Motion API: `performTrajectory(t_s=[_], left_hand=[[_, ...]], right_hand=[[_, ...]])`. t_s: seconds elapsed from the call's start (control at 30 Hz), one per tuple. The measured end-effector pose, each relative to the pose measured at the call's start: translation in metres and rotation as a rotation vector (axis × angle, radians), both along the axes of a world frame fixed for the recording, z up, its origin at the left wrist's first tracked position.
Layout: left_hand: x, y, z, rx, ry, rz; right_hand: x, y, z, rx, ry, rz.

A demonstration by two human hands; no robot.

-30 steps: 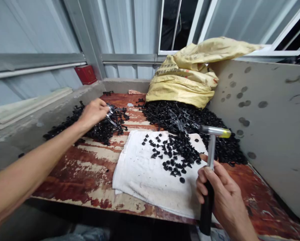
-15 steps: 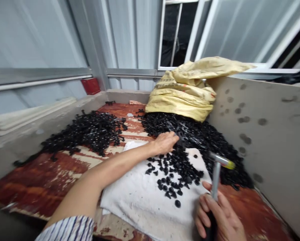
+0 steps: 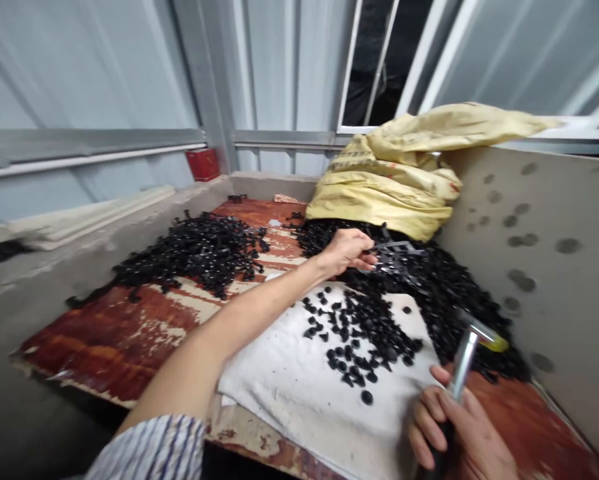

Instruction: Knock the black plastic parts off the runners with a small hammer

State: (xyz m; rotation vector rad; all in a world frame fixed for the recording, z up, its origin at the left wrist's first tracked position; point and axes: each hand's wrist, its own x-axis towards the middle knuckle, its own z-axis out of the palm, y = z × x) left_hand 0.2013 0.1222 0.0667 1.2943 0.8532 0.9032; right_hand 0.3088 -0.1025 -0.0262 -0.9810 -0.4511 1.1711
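My left hand (image 3: 346,251) reaches across to the big black heap of plastic parts (image 3: 444,293) at the right and grips a black plastic strip (image 3: 397,252), lifted a little off the heap. My right hand (image 3: 459,437) at the lower right holds a small hammer (image 3: 467,350) by its dark handle, its metal shaft upright and its head with a yellow tip above the heap's near edge. Between the hands lies a white cloth (image 3: 299,387) with several small black caps (image 3: 364,330) scattered on it.
A second pile of black parts (image 3: 199,250) lies on the worn red table (image 3: 129,340) at the left. A yellow sack (image 3: 404,173) slumps at the back over the right heap. A grey board wall (image 3: 544,267) bounds the right side; a red box (image 3: 203,164) sits on the ledge.
My left hand left the left pile, crossed to the right heap and has taken hold of a black strip. The hammer hand has dropped lower in view as the camera shifted.
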Motion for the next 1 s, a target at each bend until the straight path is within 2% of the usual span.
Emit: performTrajectory(t_s=[0.1,0.23,0.37,0.47,0.53,0.6,0.7,0.77,0.9,1.0], left_hand=[[-0.009,-0.014,-0.002,-0.016,0.008,-0.083],[-0.019,-0.05,-0.009,0.002,0.124,-0.214],[-0.02,-0.081,-0.018,0.011,0.214,-0.382],[-0.016,-0.087,-0.028,0.046,0.233,-0.468],[-0.012,-0.084,-0.033,0.091,0.256,-0.467],[-0.009,-0.081,-0.036,0.174,0.301,-0.403],[-0.009,-0.085,-0.032,0.29,0.361,-0.257],[-0.013,-0.095,-0.026,0.306,0.397,-0.208],[-0.023,-0.122,-0.027,0.196,0.462,-0.25],[-0.023,-0.133,-0.04,0.007,0.285,-0.378]], right_hand=[[-0.004,0.002,0.005,0.022,-0.007,-0.097],[-0.008,0.002,0.011,0.018,0.003,-0.201],[-0.006,0.001,0.011,0.015,0.014,-0.188],[-0.004,0.002,0.009,0.025,0.017,-0.181],[-0.004,0.004,0.007,0.042,0.02,-0.216],[-0.005,0.006,0.005,0.064,0.023,-0.268],[-0.005,0.005,0.002,0.093,0.024,-0.323],[-0.005,0.004,0.001,0.101,0.021,-0.332],[-0.006,0.004,0.0,0.118,0.015,-0.344],[-0.007,0.005,0.001,0.129,0.014,-0.355]])
